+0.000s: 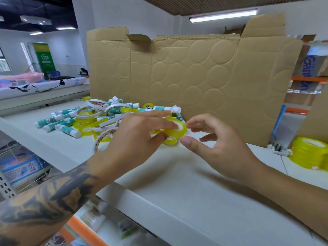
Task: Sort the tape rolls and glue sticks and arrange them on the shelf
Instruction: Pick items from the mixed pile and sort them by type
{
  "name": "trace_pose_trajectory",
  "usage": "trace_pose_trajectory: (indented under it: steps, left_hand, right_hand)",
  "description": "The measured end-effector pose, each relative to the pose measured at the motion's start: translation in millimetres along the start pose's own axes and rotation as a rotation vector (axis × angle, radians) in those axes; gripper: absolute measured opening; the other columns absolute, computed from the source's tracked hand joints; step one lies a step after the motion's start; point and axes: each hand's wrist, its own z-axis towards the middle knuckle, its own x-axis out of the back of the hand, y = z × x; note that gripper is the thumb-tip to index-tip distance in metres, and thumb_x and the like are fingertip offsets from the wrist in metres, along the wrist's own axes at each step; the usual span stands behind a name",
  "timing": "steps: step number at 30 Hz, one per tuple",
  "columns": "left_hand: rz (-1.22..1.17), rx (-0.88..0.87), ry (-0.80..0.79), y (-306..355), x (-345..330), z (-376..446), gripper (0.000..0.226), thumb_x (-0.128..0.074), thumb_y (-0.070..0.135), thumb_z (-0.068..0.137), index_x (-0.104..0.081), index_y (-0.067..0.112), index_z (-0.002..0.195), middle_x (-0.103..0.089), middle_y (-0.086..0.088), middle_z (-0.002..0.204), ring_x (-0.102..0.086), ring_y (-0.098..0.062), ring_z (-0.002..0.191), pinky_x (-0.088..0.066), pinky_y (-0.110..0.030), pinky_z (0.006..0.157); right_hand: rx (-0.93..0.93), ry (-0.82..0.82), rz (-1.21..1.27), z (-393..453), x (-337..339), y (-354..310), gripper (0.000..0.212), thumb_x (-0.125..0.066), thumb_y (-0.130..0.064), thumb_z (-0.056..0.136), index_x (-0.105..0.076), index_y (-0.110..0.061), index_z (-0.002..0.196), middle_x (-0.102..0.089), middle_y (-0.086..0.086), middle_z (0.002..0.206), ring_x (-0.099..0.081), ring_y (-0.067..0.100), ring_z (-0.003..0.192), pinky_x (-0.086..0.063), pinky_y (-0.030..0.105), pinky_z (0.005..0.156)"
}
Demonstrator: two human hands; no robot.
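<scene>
Far left, background: green banner (pixel 44 56) with white print, too blurred to read. Below it a long white roll (pixel 44 86) lying on a table; its markings are not legible.

On the white shelf (pixel 177 174), left-centre: mixed pile. Glue sticks (pixel 58 119), teal-and-white labels, white caps, lying flat at the pile's left edge and along its back; label text too small to read. Mixed in with them are white-edged tape rolls (pixel 95 103), some with an orange pattern on the core, and small yellow tape rolls (pixel 85 113). One white-edged roll (pixel 102 141) stands on edge at the front of the pile, partly behind the left wrist.

Left hand (pixel 134 139): forearm tattooed, thumb and index finger pinching a yellow tape roll (pixel 174 129) with a white core, held just above the shelf. Another small yellow roll (pixel 171 141) sits on the shelf directly below it.

Right hand (pixel 221 144): holding nothing, fingers loosely curved, fingertips just beside the held roll's right edge; cannot tell if they touch it.

Behind everything: flattened cardboard box (pixel 195 82) standing upright on the shelf, embossed with round imprints, no print visible.

Right edge: stack of larger yellow tape rolls (pixel 308 153) on the shelf, small pattern on the lowest core. Behind that, boxes (pixel 308 68) on orange racking, blue lettering starting "Gam", the rest cut off.
</scene>
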Motion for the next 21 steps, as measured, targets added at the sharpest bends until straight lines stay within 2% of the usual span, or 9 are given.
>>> trace_pose_trajectory:
  steps: [3,6,10,12,14,16,18,21]
  left_hand:
    - [-0.094,0.003,0.051,8,-6,1,0.029,-0.072,0.016,0.082,-0.081,0.029,0.107,-0.072,0.003,0.124,-0.066,-0.003,0.115,-0.052,-0.020,0.094]
    - [-0.145,-0.008,0.062,16,-10,9,0.028,-0.071,0.017,0.084,-0.081,0.030,0.106,-0.074,0.005,0.120,-0.068,-0.003,0.111,-0.054,-0.027,0.092]
    - [-0.237,0.028,0.082,37,-21,24,0.032,-0.071,0.013,0.082,-0.079,0.033,0.105,-0.075,0.016,0.111,-0.067,0.004,0.103,-0.052,-0.021,0.088]
    - [-0.312,0.056,0.073,50,-29,32,0.035,-0.075,0.014,0.083,-0.076,0.033,0.112,-0.074,0.021,0.104,-0.068,0.006,0.096,-0.051,-0.016,0.082]
    - [-0.406,0.058,0.052,64,-38,42,0.044,-0.079,0.017,0.082,-0.070,0.032,0.122,-0.072,0.019,0.109,-0.068,0.007,0.095,-0.053,-0.017,0.085]
    - [-0.464,0.043,0.011,80,-47,52,0.054,-0.082,0.020,0.082,-0.062,0.037,0.129,-0.070,0.017,0.118,-0.068,0.005,0.100,-0.054,-0.023,0.091]
    - [-0.509,0.033,-0.093,97,-54,60,0.066,-0.082,0.023,0.083,-0.049,0.046,0.136,-0.070,0.017,0.118,-0.067,0.004,0.106,-0.053,-0.028,0.095]
    - [-0.488,-0.020,-0.231,118,-66,72,0.076,-0.078,0.030,0.085,-0.033,0.050,0.143,-0.067,0.016,0.125,-0.063,0.002,0.112,-0.050,-0.025,0.099]
  right_hand:
    - [-0.007,0.016,0.064,4,8,-7,0.038,-0.077,-0.058,0.076,-0.064,-0.032,0.100,-0.072,-0.019,0.108,-0.065,0.003,0.112,-0.057,0.045,0.088]
    - [-0.034,0.024,0.077,7,19,-9,0.036,-0.081,-0.053,0.071,-0.064,-0.029,0.092,-0.075,-0.010,0.103,-0.071,0.007,0.102,-0.058,0.050,0.085]
    - [-0.056,0.040,0.018,3,45,-18,0.038,-0.084,-0.047,0.071,-0.064,-0.025,0.094,-0.076,-0.005,0.098,-0.071,0.011,0.097,-0.058,0.050,0.083]
    - [-0.072,0.053,-0.041,-3,62,-23,0.033,-0.085,-0.042,0.075,-0.064,-0.026,0.095,-0.076,-0.007,0.097,-0.071,0.010,0.096,-0.057,0.047,0.081]
    - [-0.091,0.092,-0.085,-10,80,-25,0.031,-0.086,-0.040,0.077,-0.065,-0.028,0.095,-0.076,-0.008,0.096,-0.072,0.013,0.093,-0.058,0.049,0.081]
    - [-0.101,0.136,-0.120,-20,98,-25,0.029,-0.086,-0.040,0.078,-0.065,-0.028,0.095,-0.076,-0.008,0.096,-0.073,0.019,0.089,-0.059,0.053,0.079]
    - [-0.112,0.182,-0.161,-32,116,-25,0.028,-0.085,-0.041,0.079,-0.066,-0.028,0.095,-0.076,-0.008,0.098,-0.073,0.022,0.089,-0.059,0.053,0.079]
    - [-0.146,0.244,-0.250,-49,141,-23,0.023,-0.083,-0.038,0.080,-0.067,-0.028,0.094,-0.075,-0.008,0.099,-0.072,0.015,0.092,-0.058,0.048,0.086]
